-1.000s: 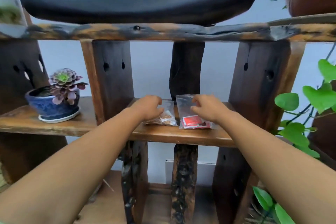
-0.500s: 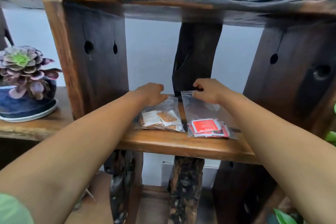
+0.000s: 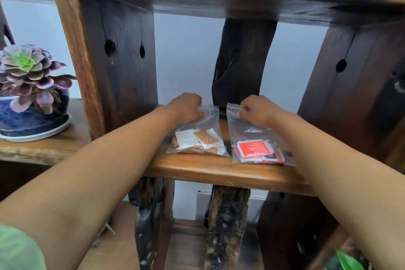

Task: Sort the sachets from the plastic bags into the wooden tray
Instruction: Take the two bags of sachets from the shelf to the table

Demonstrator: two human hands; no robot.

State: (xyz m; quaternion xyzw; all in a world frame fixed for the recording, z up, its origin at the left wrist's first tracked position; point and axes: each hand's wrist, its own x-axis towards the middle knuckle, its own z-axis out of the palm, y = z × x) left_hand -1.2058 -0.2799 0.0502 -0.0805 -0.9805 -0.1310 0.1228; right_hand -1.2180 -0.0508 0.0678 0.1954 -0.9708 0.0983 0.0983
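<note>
Head view is showing the left hand [image 3: 186,107] pinching the top edge of a clear plastic bag of white and brown sachets [image 3: 198,138], while the right hand [image 3: 255,110], at its 3 o'clock, is pinching a clear plastic bag of red sachets [image 3: 255,141]; both bags are resting on the brown wooden shelf [image 3: 219,171].

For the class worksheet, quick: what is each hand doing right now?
Left hand: closed, pinching the top of the bag of brown and white sachets.
Right hand: closed, pinching the top of the bag of red sachets.
</note>
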